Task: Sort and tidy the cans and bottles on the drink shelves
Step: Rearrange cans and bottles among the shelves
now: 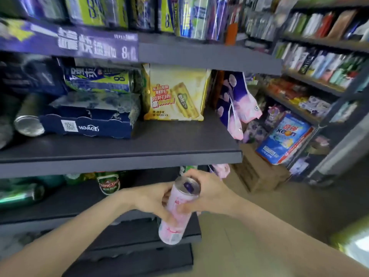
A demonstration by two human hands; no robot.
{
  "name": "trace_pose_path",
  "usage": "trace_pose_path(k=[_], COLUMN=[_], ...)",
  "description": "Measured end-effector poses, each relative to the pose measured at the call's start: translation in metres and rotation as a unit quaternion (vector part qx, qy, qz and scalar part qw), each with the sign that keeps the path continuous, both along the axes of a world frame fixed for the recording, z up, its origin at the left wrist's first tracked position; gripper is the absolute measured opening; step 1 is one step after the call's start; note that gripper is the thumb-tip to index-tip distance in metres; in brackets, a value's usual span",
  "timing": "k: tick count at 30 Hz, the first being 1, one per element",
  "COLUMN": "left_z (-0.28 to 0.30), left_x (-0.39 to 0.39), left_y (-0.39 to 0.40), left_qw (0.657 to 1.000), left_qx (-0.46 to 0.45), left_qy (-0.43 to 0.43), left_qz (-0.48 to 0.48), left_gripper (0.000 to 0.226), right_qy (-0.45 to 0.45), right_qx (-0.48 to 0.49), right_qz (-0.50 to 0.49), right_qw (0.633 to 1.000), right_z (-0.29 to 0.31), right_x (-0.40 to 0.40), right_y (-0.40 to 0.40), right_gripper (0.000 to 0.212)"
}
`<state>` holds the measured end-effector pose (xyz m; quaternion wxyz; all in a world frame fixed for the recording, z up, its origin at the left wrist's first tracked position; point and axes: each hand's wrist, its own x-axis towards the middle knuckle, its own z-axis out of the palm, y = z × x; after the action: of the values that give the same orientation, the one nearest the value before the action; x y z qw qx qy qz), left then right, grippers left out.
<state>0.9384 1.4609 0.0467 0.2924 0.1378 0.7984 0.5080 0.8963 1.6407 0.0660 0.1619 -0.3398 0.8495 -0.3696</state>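
A slim pink can [175, 212] with a silver top and purple tab is held tilted in front of the lower shelf. My left hand [153, 200] grips its middle from the left. My right hand [207, 192] curls round its upper part from the right. On the middle shelf [139, 154] a silver can [30, 118] lies on its side beside a torn blue carton [89, 124]. A blue-and-green can pack [97, 80] lies on that carton. A yellow three-can pack [175, 92] stands to the right. A green Tsingtao bottle [108, 184] stands on the lower shelf.
Purple-and-pink packs [237, 100] hang off the shelf's right end. Upright cans [191, 15] fill the top shelf. A brown cardboard box [259, 172] and a blue Keon bag [283, 138] sit on the floor by a second shelving unit [319, 76] at right.
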Motion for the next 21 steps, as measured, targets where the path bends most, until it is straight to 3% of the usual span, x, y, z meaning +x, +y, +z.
trace_pose_path(k=[3,10,17,21], left_z=[0.054,0.178,0.264,0.3], left_x=[0.008,0.005,-0.007,-0.027], left_y=[-0.005,-0.017,-0.017,-0.026], left_qw=[1.0,0.984,0.966,0.95], left_qx=[-0.008,0.01,0.012,0.055], left_qy=[0.01,0.147,0.25,0.287], left_qz=[0.013,0.101,0.061,0.11], left_gripper=[0.06,0.053,0.044,0.042], right_qy=[0.037,0.123,0.128,0.116], right_qx=[-0.014,-0.137,-0.236,-0.316], right_qz=[0.02,0.004,-0.013,-0.031], right_qw=[0.999,0.983,0.963,0.941], right_z=[0.054,0.177,0.256,0.293], right_x=[0.002,-0.012,-0.019,-0.033], right_y=[-0.005,-0.014,-0.014,-0.027], right_gripper=[0.048,0.061,0.066,0.058])
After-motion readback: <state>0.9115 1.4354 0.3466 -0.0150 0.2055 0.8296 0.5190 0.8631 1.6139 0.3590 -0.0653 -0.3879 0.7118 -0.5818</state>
